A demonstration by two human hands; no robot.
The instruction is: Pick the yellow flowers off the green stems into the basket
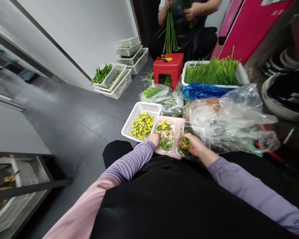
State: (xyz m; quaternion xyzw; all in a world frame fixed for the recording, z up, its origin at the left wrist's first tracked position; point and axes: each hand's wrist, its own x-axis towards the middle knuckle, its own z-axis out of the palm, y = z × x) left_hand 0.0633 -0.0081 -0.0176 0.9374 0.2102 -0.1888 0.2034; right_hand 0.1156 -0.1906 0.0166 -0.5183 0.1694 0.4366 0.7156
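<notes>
"What is nearest?"

"The left hand (154, 138) is partly curled at the near left side of a pink tray (176, 123); whether it grips anything, I cannot tell. The right hand (195, 146), fingers nearly closed, holds a clump of yellow-flowered sprigs (185, 142) over a clear plastic box (194, 126). More cut sprigs (165, 142) lie in the tray, between the hands."

"And the basket?"

"A white basket (149, 108) of yellow blossoms (142, 125) sits just beyond the left hand, beside the tray."

"What could go wrong?"

"I'd say the right hand's loose clump could shed bits over the rims if the fingers slacken. The left forearm passes close to the basket, so a sideways nudge might shift it. The box looks light and could tip if pressed at its edge."

"Anything in the way?"

"Crumpled clear bags (221, 122) crowd the space ahead and right of the right hand, and could snag its sleeve. A bag of green stalks (151, 92) lies beyond the basket."

"Farther off?"

"A red stool (173, 60) straight ahead, a white crate (244, 75) of green leaves to its right, and another person (184, 36) holding long stalks (171, 35)."
</notes>
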